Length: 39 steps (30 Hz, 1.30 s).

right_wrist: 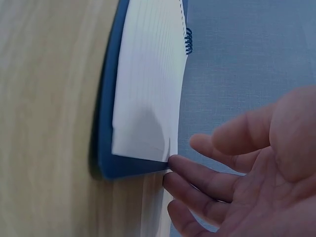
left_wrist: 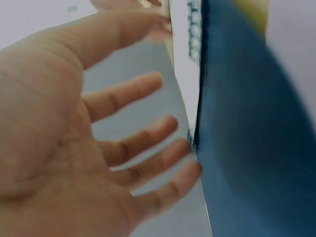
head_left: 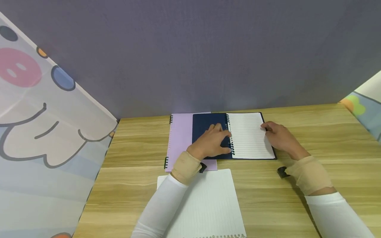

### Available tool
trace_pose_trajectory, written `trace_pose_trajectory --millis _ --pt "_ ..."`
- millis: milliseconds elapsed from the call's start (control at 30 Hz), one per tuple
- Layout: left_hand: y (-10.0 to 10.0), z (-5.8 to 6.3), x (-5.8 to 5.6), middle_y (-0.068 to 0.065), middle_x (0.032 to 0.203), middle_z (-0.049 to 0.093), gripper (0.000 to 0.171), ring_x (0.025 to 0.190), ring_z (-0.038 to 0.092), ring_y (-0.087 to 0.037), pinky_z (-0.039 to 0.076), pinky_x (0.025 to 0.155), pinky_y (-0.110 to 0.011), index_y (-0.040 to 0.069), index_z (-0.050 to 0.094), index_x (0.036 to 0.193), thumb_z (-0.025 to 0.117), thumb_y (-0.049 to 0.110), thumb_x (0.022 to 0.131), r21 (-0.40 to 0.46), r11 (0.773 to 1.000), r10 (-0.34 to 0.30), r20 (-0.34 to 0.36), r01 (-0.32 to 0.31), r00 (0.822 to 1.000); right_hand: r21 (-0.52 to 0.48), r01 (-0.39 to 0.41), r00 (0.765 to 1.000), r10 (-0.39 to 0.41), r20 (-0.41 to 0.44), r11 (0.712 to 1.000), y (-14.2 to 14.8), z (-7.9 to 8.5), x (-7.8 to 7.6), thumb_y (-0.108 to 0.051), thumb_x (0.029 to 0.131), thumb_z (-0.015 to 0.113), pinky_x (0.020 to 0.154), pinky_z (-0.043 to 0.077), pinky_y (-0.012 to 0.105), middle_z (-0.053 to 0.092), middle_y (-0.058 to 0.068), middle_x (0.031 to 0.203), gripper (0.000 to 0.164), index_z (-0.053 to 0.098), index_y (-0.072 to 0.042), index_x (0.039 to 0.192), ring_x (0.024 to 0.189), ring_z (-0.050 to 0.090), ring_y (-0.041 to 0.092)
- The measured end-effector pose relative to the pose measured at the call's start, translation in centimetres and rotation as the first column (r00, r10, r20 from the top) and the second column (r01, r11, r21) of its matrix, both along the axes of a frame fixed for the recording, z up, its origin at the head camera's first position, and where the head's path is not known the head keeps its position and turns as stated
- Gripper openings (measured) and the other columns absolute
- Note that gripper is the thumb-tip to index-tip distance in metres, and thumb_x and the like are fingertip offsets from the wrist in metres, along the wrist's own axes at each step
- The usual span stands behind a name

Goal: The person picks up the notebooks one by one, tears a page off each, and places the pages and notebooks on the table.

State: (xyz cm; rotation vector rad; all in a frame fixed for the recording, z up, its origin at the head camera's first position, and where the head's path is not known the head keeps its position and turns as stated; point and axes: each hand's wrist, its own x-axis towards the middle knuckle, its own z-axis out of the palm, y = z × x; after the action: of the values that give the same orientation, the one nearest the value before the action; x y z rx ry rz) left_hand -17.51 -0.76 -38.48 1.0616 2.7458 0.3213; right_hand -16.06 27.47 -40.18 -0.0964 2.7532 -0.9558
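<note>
A spiral notebook with a dark blue cover (head_left: 205, 120) lies open on the table, its lined pages (head_left: 247, 135) on the right of the black rings. My left hand (head_left: 211, 142) is over the blue cover beside the rings. In the left wrist view its fingers (left_wrist: 148, 136) are spread and apart, holding nothing. At the notebook's right edge is my right hand (head_left: 278, 135). In the right wrist view, fingertips (right_wrist: 178, 163) touch the corner of the cover and pages, while the thumb (right_wrist: 242, 131) stands away from them.
Partly beneath the blue notebook lies a lilac cover (head_left: 180, 138) with black rings at its left edge. Nearer me, a loose lined sheet (head_left: 208, 205) has holes along its near edge, under my left forearm. A grey panel (head_left: 190, 59) rises behind the wooden table (head_left: 128, 145).
</note>
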Motion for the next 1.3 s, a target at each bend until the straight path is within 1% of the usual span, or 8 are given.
trace_pose_trajectory --millis 67,167,367,567,733,967,1133,1300 --pt "0.9 -0.2 0.4 0.007 0.107 0.037 0.049 0.095 0.033 -0.011 0.033 0.079 -0.027 0.028 0.054 0.123 0.062 0.05 0.08 0.019 0.998 -0.052 -0.023 0.053 0.998 0.004 0.0 1.0 0.0 -0.005 1.0 -0.1 0.0 0.0 -0.018 0.096 0.024 0.095 0.029 0.05 0.038 0.022 0.136 0.042 0.04 -0.007 0.133 0.125 0.032 0.041" --pt "2.0 -0.4 0.9 0.009 0.107 0.041 0.039 0.097 0.036 -0.01 0.034 0.078 -0.027 0.028 0.058 0.116 0.063 0.046 0.081 -0.003 0.993 -0.117 -0.087 0.117 0.989 0.015 0.004 1.0 -0.004 -0.021 1.0 -0.2 0.0 -0.1 -0.019 0.095 0.026 0.094 0.03 0.049 0.04 0.023 0.134 0.041 0.042 -0.006 0.131 0.123 0.034 0.04" --pt "3.5 -1.4 1.2 0.011 0.109 0.049 0.033 0.099 0.042 -0.01 0.036 0.081 -0.028 0.027 0.063 0.108 0.062 0.045 0.081 -0.102 0.978 -0.196 -0.194 0.179 0.961 0.017 0.012 0.999 -0.012 -0.029 1.0 -0.2 -0.1 0.0 -0.023 0.095 0.032 0.09 0.033 0.049 0.044 0.024 0.128 0.04 0.045 -0.006 0.128 0.117 0.04 0.037" --pt "4.1 -2.2 1.3 0.012 0.099 0.049 0.036 0.092 0.044 -0.009 0.036 0.077 -0.026 0.027 0.062 0.104 0.065 0.051 0.077 -0.151 0.974 -0.197 -0.217 0.166 0.956 0.029 0.005 0.999 -0.003 -0.049 1.0 -0.3 -0.2 0.0 -0.025 0.096 0.035 0.087 0.035 0.048 0.048 0.022 0.122 0.038 0.046 -0.006 0.127 0.112 0.043 0.036" --pt "4.3 -2.5 1.2 0.011 0.092 0.046 0.036 0.085 0.043 -0.01 0.037 0.071 -0.025 0.028 0.062 0.1 0.062 0.055 0.077 -0.144 0.976 -0.195 -0.244 0.163 0.95 0.03 0.005 0.999 -0.003 -0.053 1.0 -0.2 -0.2 0.0 -0.025 0.096 0.035 0.086 0.035 0.047 0.049 0.022 0.121 0.038 0.047 -0.006 0.126 0.111 0.043 0.035" --pt "4.4 -2.4 1.2 0.011 0.087 0.047 0.031 0.081 0.045 -0.009 0.037 0.071 -0.024 0.027 0.063 0.098 0.062 0.051 0.078 -0.123 0.978 -0.194 -0.244 0.168 0.95 0.028 0.005 0.999 -0.004 -0.054 1.0 -0.2 -0.2 0.1 -0.026 0.095 0.035 0.087 0.034 0.047 0.049 0.022 0.121 0.038 0.048 -0.005 0.125 0.112 0.043 0.035" --pt "4.4 -2.3 1.1 0.012 0.081 0.047 0.027 0.076 0.046 -0.006 0.038 0.065 -0.023 0.025 0.062 0.093 0.063 0.048 0.078 -0.11 0.977 -0.206 -0.221 0.185 0.953 0.038 0.002 0.997 0.001 -0.083 0.999 -0.3 -0.2 0.1 -0.025 0.095 0.036 0.088 0.034 0.048 0.05 0.021 0.12 0.037 0.049 -0.005 0.123 0.112 0.043 0.036" --pt "4.3 -2.1 1.0 0.012 0.085 0.053 0.025 0.078 0.05 -0.004 0.04 0.066 -0.022 0.026 0.063 0.092 0.064 0.048 0.079 -0.109 0.977 -0.203 -0.207 0.184 0.957 0.048 0.0 0.995 0.005 -0.102 0.999 -0.4 -0.2 0.2 -0.025 0.095 0.037 0.088 0.034 0.048 0.05 0.022 0.119 0.035 0.051 -0.004 0.12 0.111 0.044 0.036"
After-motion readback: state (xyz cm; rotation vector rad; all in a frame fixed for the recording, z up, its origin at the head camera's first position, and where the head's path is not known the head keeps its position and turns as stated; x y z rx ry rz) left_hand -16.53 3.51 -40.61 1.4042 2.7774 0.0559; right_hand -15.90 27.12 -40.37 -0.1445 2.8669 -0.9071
